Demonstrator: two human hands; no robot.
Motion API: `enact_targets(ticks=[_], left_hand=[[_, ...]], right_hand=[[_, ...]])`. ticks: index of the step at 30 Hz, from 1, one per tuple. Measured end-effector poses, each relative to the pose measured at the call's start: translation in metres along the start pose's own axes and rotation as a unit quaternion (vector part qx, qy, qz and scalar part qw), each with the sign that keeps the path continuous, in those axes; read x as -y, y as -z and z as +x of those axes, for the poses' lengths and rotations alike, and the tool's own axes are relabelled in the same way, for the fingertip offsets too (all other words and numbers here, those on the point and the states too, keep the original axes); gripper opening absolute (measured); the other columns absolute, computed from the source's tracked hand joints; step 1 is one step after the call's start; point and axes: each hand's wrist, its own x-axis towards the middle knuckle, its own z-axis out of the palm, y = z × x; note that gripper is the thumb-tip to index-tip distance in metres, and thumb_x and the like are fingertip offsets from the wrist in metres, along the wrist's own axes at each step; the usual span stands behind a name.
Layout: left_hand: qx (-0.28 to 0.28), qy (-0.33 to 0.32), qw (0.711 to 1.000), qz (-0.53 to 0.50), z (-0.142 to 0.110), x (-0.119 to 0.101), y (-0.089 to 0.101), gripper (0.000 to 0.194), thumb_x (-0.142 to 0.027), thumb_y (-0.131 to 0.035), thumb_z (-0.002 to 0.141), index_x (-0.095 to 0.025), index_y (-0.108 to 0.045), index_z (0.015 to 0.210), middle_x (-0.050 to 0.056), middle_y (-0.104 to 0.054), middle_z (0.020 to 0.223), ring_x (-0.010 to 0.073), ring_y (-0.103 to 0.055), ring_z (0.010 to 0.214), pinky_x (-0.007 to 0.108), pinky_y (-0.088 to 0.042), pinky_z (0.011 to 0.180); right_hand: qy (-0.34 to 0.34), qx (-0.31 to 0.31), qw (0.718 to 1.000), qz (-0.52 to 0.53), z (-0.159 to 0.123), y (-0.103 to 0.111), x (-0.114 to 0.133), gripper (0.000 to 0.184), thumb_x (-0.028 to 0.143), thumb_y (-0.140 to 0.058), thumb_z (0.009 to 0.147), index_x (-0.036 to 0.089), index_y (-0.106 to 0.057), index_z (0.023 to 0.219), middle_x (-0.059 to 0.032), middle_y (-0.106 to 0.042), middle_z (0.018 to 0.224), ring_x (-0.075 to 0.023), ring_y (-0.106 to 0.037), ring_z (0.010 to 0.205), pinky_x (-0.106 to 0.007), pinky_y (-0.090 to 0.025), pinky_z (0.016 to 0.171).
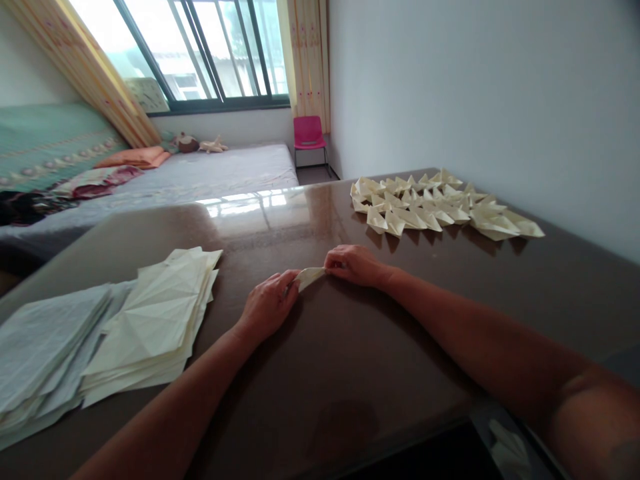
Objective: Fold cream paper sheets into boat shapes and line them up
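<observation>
A small folded cream paper stretches between my two hands over the middle of the brown table. Its left end sits in the closed fingers of my left hand. My right hand pinches the narrow right end with thumb and fingertips. The fingers cover both ends, so the full shape of the paper is hidden. To the left lies a stack of creased cream paper sheets. Several folded paper pieces with pointed tips stand in rows at the far right.
The glossy brown table extends to the white wall on the right. A pile of pale grey-white sheets lies at the left edge. Beyond are a bed and a pink chair by the window.
</observation>
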Motion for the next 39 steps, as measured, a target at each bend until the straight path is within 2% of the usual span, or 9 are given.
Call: enact_targets(ticks=[4,14,18,21,24,26,29,32,39], left_hand=[[-0.002,-0.011,1.0,0.018,0.0,0.0,0.002,0.033,-0.047,-0.045,0.089,-0.026,-0.062,0.107,0.002,-0.067,0.092,0.0154,-0.059,0.072,0.025,-0.043,0.067],[-0.007,-0.006,0.999,0.036,0.007,0.002,0.008,0.029,-0.04,-0.046,0.089,-0.021,-0.063,0.074,0.001,-0.066,0.075,0.0152,-0.056,0.067,0.025,-0.037,0.061],[-0.013,0.012,1.0,0.017,0.008,0.003,0.009,0.031,-0.043,-0.047,0.087,-0.02,-0.064,0.075,0.001,-0.066,0.072,0.0145,-0.055,0.065,0.025,-0.037,0.062],[-0.002,0.054,0.994,-0.096,0.009,0.01,0.011,0.041,-0.054,-0.045,0.087,-0.02,-0.067,0.087,0.001,-0.067,0.071,0.015,-0.058,0.064,0.025,-0.041,0.063],[-0.013,0.101,0.953,-0.287,0.009,0.019,0.011,0.062,-0.064,-0.033,0.088,-0.014,-0.067,0.098,0.006,-0.071,0.078,0.0172,-0.063,0.067,0.028,-0.048,0.065],[-0.024,0.125,0.928,-0.351,0.01,0.023,0.009,0.065,-0.067,-0.034,0.086,-0.012,-0.067,0.096,0.009,-0.072,0.082,0.0175,-0.064,0.066,0.028,-0.05,0.064],[-0.006,0.103,0.944,-0.313,0.01,0.026,0.009,0.056,-0.062,-0.043,0.086,-0.012,-0.069,0.088,0.007,-0.072,0.077,0.0151,-0.06,0.063,0.025,-0.048,0.061],[0.007,0.074,0.964,-0.254,0.01,0.024,0.012,0.052,-0.056,-0.042,0.089,-0.014,-0.072,0.083,0.004,-0.068,0.067,0.0132,-0.057,0.061,0.022,-0.044,0.059],[0.022,0.09,0.956,-0.277,0.009,0.019,0.012,0.052,-0.056,-0.042,0.088,-0.014,-0.071,0.079,0.003,-0.066,0.058,0.0104,-0.052,0.049,0.019,-0.039,0.048]], right_hand=[[0.009,0.018,0.998,-0.063,-0.001,0.004,0.009,0.016,0.029,-0.049,0.091,0.018,-0.061,0.089,-0.0049,-0.066,0.09,-0.0168,-0.057,0.082,-0.026,-0.034,0.071],[0.02,0.048,0.989,-0.139,-0.002,0.004,0.018,0.014,0.019,-0.043,0.091,0.017,-0.056,0.096,-0.0105,-0.064,0.096,-0.021,-0.056,0.088,-0.03,-0.033,0.075],[0.001,0.045,0.997,-0.064,-0.004,0.006,0.012,0.013,0.02,-0.046,0.088,0.018,-0.058,0.094,-0.0075,-0.064,0.094,-0.0186,-0.056,0.085,-0.027,-0.035,0.072],[-0.034,0.059,0.996,0.05,-0.006,0.008,0.002,0.011,0.022,-0.05,0.086,0.018,-0.06,0.09,-0.0034,-0.064,0.087,-0.0145,-0.055,0.076,-0.023,-0.036,0.067],[-0.051,0.07,0.989,0.123,-0.008,0.011,-0.005,0.011,0.022,-0.051,0.085,0.016,-0.06,0.083,-0.0003,-0.062,0.076,-0.0114,-0.052,0.067,-0.021,-0.035,0.063],[-0.052,0.072,0.987,0.138,-0.009,0.013,-0.007,0.012,0.023,-0.052,0.085,0.015,-0.06,0.08,0.001,-0.059,0.07,-0.0105,-0.049,0.064,-0.021,-0.034,0.061],[-0.053,0.073,0.986,0.139,-0.008,0.014,-0.008,0.013,0.024,-0.052,0.084,0.015,-0.059,0.078,0.0022,-0.055,0.066,-0.0099,-0.045,0.061,-0.021,-0.033,0.059],[-0.057,0.076,0.986,0.139,-0.007,0.014,-0.009,0.013,0.024,-0.053,0.083,0.015,-0.059,0.077,0.0027,-0.054,0.066,-0.0095,-0.045,0.06,-0.021,-0.032,0.059],[-0.059,0.068,0.986,0.142,-0.008,0.008,-0.01,0.011,0.024,-0.054,0.082,0.016,-0.059,0.077,0.0012,-0.056,0.068,-0.0105,-0.047,0.062,-0.021,-0.032,0.058]])
